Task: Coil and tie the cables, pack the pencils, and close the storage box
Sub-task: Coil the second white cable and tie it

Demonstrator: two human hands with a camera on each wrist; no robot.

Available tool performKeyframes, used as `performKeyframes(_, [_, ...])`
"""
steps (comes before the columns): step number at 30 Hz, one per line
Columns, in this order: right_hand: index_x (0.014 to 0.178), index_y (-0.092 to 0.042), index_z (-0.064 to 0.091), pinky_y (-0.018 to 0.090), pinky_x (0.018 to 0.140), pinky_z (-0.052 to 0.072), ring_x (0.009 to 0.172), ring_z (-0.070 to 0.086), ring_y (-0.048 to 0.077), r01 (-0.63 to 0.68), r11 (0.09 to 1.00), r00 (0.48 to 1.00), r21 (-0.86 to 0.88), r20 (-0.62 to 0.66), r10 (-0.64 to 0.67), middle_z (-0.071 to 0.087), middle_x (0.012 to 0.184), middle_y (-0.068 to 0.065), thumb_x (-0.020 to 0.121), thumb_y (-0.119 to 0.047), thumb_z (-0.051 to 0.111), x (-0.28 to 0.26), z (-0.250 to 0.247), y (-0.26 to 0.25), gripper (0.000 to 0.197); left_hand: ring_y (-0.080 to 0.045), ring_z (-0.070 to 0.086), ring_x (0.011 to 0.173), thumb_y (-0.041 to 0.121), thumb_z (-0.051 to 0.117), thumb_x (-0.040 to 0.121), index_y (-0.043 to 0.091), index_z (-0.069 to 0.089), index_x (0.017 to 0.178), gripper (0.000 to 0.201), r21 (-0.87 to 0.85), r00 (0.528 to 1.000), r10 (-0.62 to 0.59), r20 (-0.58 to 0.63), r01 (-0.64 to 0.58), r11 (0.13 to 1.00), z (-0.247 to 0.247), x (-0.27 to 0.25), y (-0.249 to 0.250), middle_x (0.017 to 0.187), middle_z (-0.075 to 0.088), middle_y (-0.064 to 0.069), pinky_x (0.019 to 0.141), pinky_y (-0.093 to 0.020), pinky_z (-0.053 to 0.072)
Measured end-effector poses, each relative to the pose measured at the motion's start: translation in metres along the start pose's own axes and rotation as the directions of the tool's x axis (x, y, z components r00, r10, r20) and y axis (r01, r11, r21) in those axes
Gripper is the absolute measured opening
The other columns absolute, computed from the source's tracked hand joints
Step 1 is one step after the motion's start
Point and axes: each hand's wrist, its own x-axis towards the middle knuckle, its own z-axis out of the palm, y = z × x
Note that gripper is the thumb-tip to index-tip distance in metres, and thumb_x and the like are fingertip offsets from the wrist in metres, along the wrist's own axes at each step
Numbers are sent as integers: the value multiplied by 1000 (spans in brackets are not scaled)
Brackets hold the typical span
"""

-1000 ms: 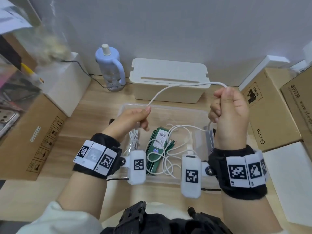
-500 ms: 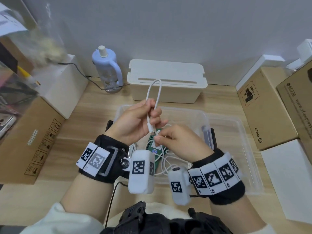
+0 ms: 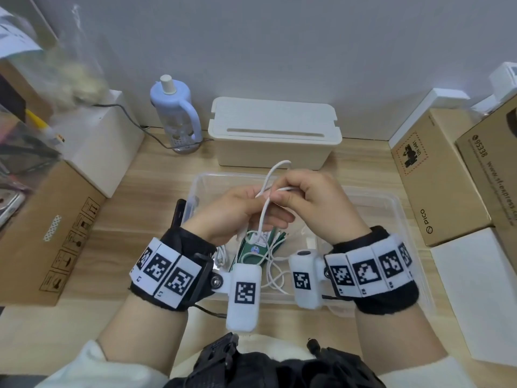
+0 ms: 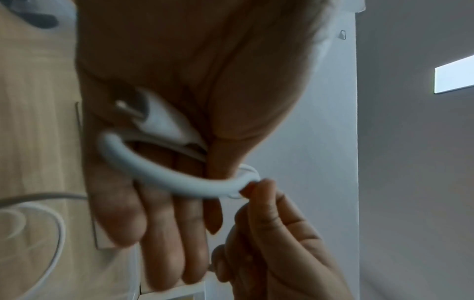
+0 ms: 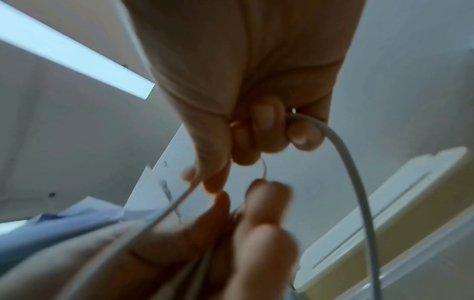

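Both hands meet above the clear storage box (image 3: 402,219). My left hand (image 3: 240,208) holds a white cable (image 3: 275,169) between thumb and fingers; its plug end (image 4: 159,121) lies against the palm. My right hand (image 3: 305,197) pinches the same cable beside the left thumb, its fingertips (image 4: 254,188) on the strand. A small loop stands above the hands and one end (image 3: 253,238) dangles into the box. Inside lie a green pencil pack (image 3: 270,242) and more loose white cable (image 3: 275,275).
A cream lidded box (image 3: 274,135) and a pale blue bottle (image 3: 176,113) stand behind the storage box. Cardboard boxes flank it on the right (image 3: 436,186) and left (image 3: 47,219). A white box (image 3: 103,152) sits back left, and a white sheet (image 3: 475,298) lies front right.
The hands, first held apart with the cable stretched between them, came together. The right hand has risen beside the left thumb and the cable is now folded into a small loop.
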Motion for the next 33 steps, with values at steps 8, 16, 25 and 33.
performKeyframes(8, [67,-27,52,26,50,36,48,43,5,19,1000,958,-8,-284,-20,52,53,-24,65,-39,76,7,1,0,27,-8,39,25,15,29,96,7,53,86,27,-345,997,-23,76,48,938,2,-11,6,37,38,2,40,-20,49])
performKeyframes(16, [62,-23,55,24,50,32,49,47,-2,55,994,964,-96,-254,-77,52,53,-33,59,-33,81,6,2,1,28,0,27,26,36,36,90,13,52,95,28,-309,987,-24,160,73,948,-4,-12,5,39,37,7,31,-13,26])
performKeyframes(25, [68,-28,60,14,59,43,59,54,0,100,978,857,185,-515,10,60,67,-16,70,-15,75,12,-8,5,20,0,22,29,31,39,92,13,60,74,33,-115,951,6,308,31,993,-6,-12,-2,41,30,11,31,-11,19])
performKeyframes(33, [120,-23,54,22,61,43,66,55,14,-204,978,978,49,-24,206,52,64,-8,96,-23,40,4,30,27,28,-2,24,30,33,33,93,12,52,83,30,-305,949,313,-40,-309,901,-6,-4,-4,42,32,10,35,-14,18])
